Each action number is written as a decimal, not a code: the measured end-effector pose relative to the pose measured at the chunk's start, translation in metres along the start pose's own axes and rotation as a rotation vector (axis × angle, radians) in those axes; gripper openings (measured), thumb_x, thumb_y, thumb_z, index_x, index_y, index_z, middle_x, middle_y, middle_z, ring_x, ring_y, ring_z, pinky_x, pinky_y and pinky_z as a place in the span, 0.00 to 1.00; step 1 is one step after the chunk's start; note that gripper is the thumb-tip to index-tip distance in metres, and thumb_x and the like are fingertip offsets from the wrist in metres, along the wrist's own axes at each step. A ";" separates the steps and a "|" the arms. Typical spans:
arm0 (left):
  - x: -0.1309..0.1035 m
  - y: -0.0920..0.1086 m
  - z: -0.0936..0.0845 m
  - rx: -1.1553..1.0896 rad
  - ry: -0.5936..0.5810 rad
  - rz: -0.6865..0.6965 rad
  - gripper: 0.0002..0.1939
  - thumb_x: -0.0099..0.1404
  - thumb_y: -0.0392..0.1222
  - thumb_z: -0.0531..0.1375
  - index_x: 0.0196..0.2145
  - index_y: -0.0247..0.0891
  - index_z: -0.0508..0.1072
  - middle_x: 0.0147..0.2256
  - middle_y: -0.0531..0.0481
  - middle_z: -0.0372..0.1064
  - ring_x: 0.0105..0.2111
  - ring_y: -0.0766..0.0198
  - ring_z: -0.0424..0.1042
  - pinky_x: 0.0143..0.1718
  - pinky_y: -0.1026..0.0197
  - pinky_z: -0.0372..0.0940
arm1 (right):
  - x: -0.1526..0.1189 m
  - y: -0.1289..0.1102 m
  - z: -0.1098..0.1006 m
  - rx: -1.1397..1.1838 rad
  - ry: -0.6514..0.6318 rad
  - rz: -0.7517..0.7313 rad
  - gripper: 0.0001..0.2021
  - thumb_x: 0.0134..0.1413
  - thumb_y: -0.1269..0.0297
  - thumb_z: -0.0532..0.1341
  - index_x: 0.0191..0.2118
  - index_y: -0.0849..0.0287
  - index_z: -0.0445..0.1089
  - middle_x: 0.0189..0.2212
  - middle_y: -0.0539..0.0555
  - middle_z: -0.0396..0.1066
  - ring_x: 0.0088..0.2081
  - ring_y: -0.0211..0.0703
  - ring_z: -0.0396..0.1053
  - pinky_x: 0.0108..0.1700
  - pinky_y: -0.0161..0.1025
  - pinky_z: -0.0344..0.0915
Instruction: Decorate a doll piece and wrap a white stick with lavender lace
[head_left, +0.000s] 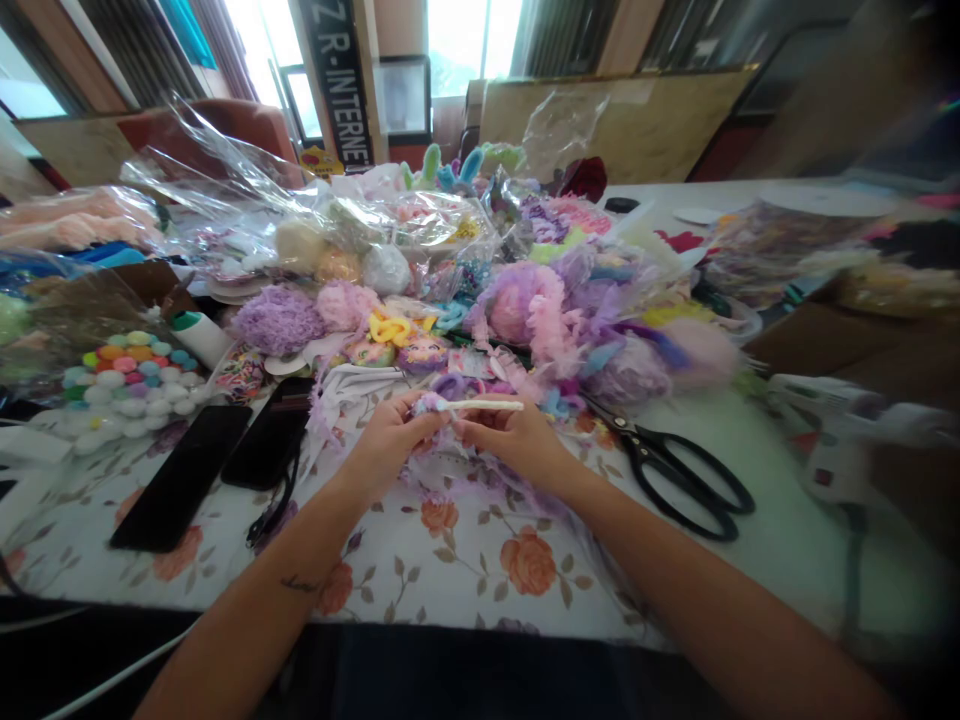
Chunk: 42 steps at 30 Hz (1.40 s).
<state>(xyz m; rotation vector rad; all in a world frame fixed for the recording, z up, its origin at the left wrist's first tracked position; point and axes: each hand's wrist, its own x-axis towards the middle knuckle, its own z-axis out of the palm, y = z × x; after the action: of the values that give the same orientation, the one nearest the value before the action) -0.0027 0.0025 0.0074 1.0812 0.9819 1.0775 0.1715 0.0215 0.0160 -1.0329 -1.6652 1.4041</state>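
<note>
Both my hands meet over the flowered tablecloth, near the middle of the view. Fuzzy lilac yarn is pinched in the fingers of my left hand. My right hand has its fingers closed around lilac yarn beside a slim cream-coloured stick, which lies level across the fingertips. The stick's left end meets the yarn at my left fingers; which hand bears it is hard to tell. More fluffy lilac yarn hangs below and between both hands onto the cloth.
Black-handled scissors lie right of my right hand, with a white glue gun beyond. Two dark phones lie left. Behind are yarn balls, pompoms and clear plastic bags.
</note>
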 end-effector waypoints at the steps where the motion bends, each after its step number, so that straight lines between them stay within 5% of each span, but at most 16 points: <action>1: 0.000 0.000 0.000 0.009 0.000 -0.002 0.09 0.56 0.42 0.64 0.28 0.36 0.69 0.21 0.57 0.55 0.19 0.73 0.51 0.20 0.66 0.45 | 0.000 0.000 -0.001 -0.027 0.018 -0.009 0.10 0.48 0.58 0.64 0.26 0.60 0.70 0.20 0.48 0.66 0.23 0.35 0.60 0.25 0.34 0.56; 12: 0.000 0.004 0.000 0.028 0.027 -0.097 0.07 0.51 0.38 0.63 0.24 0.36 0.68 0.19 0.58 0.53 0.18 0.74 0.48 0.19 0.66 0.42 | 0.000 0.000 -0.005 -0.168 0.108 -0.023 0.09 0.48 0.68 0.58 0.20 0.59 0.67 0.16 0.46 0.64 0.20 0.34 0.58 0.23 0.33 0.53; 17: 0.000 0.008 0.002 -0.126 0.130 -0.049 0.08 0.49 0.38 0.64 0.23 0.35 0.67 0.22 0.56 0.58 0.19 0.74 0.51 0.19 0.68 0.45 | -0.001 0.000 -0.001 0.174 -0.048 0.065 0.10 0.56 0.59 0.58 0.32 0.59 0.71 0.30 0.52 0.74 0.34 0.38 0.71 0.37 0.36 0.65; 20: 0.000 0.010 0.002 -0.143 0.177 -0.037 0.08 0.49 0.39 0.65 0.25 0.35 0.68 0.21 0.56 0.60 0.19 0.74 0.54 0.19 0.68 0.46 | -0.001 0.002 0.004 0.359 -0.121 0.054 0.13 0.53 0.57 0.63 0.42 0.57 0.69 0.39 0.53 0.73 0.41 0.40 0.71 0.43 0.37 0.65; 23: 0.000 0.007 0.000 -0.111 0.158 -0.035 0.09 0.51 0.40 0.66 0.27 0.36 0.69 0.23 0.56 0.62 0.20 0.74 0.56 0.20 0.68 0.48 | -0.001 0.002 0.008 0.394 -0.165 0.072 0.20 0.45 0.58 0.70 0.43 0.57 0.67 0.29 0.47 0.68 0.30 0.35 0.66 0.32 0.33 0.61; 26: 0.001 0.003 -0.002 -0.092 0.130 -0.031 0.10 0.51 0.41 0.66 0.26 0.36 0.69 0.22 0.56 0.62 0.20 0.74 0.56 0.20 0.68 0.49 | -0.003 0.000 0.008 0.324 -0.159 0.092 0.16 0.42 0.57 0.71 0.34 0.59 0.68 0.21 0.43 0.58 0.23 0.31 0.54 0.25 0.32 0.51; 33: 0.000 0.008 -0.001 -0.196 0.157 -0.044 0.09 0.51 0.37 0.66 0.23 0.34 0.68 0.20 0.58 0.56 0.19 0.76 0.50 0.17 0.69 0.44 | -0.001 0.003 0.003 0.415 -0.086 0.107 0.10 0.47 0.62 0.66 0.26 0.60 0.66 0.22 0.44 0.61 0.24 0.31 0.55 0.27 0.32 0.51; 37: 0.001 0.011 -0.001 -0.269 0.168 -0.043 0.08 0.52 0.37 0.65 0.25 0.33 0.69 0.26 0.53 0.65 0.19 0.77 0.52 0.16 0.70 0.44 | 0.001 0.002 0.000 0.543 -0.111 0.123 0.08 0.48 0.64 0.65 0.28 0.59 0.65 0.23 0.47 0.67 0.26 0.33 0.63 0.30 0.32 0.57; 42: 0.002 0.011 -0.004 -0.344 0.159 -0.020 0.08 0.54 0.37 0.65 0.26 0.32 0.68 0.29 0.51 0.68 0.19 0.77 0.54 0.15 0.72 0.46 | 0.000 -0.001 -0.002 0.585 -0.151 0.174 0.10 0.52 0.59 0.63 0.31 0.57 0.62 0.17 0.42 0.58 0.18 0.30 0.50 0.21 0.30 0.49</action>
<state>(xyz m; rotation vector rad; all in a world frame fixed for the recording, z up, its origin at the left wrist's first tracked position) -0.0077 0.0066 0.0173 0.7126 0.8882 1.2761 0.1734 0.0227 0.0176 -0.7544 -1.1581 1.9667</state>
